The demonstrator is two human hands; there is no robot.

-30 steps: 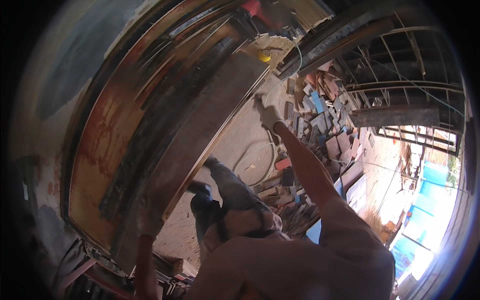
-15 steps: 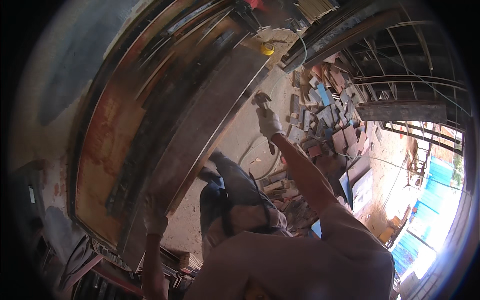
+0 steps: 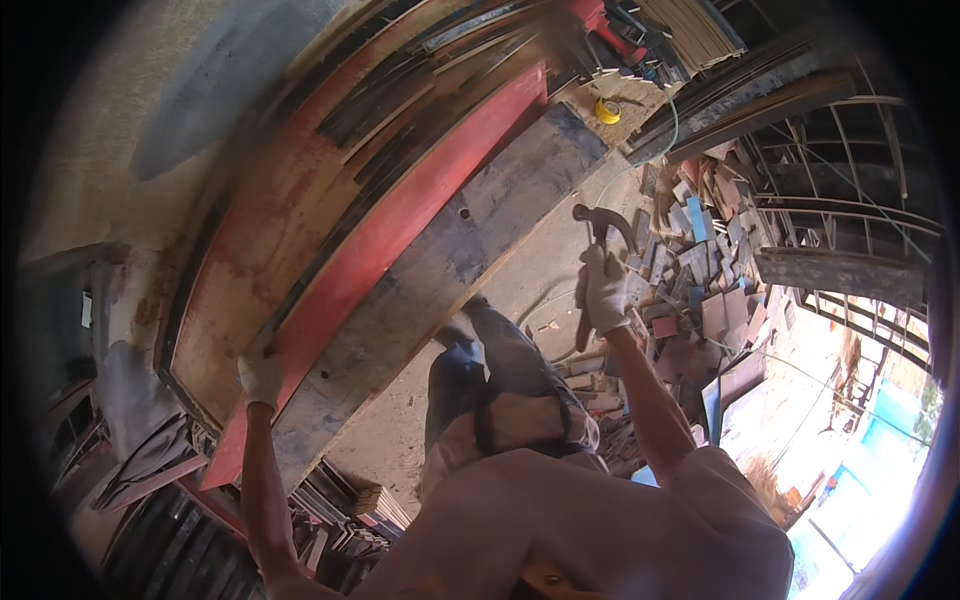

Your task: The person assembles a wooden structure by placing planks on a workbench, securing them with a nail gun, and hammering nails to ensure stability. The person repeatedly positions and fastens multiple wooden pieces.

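My right hand point(image 3: 604, 292), in a pale glove, is wrapped round the handle of a claw hammer point(image 3: 604, 219). The hammer is held upright, head at the top, above the floor right of the boards. My left hand point(image 3: 260, 379), also gloved, grips the near end of a long red-faced board point(image 3: 400, 252) at its left edge. That board lies tilted along the stack, its red face showing. Right beside it runs a long, worn grey-brown board point(image 3: 440, 250) with a few dark holes. Some fingers of my left hand are hidden.
More long boards and strips point(image 3: 290, 195) lie left of the red one. A yellow tape roll point(image 3: 607, 111) and a red power tool point(image 3: 607, 32) are at the far end. Wood offcuts point(image 3: 690, 240) are heaped on the right. A thin hose point(image 3: 540, 312) crosses the floor.
The red face of a board has come into sight under my left hand, which has moved left with its edge. My right hand has moved slightly right with the hammer. The view has shifted.
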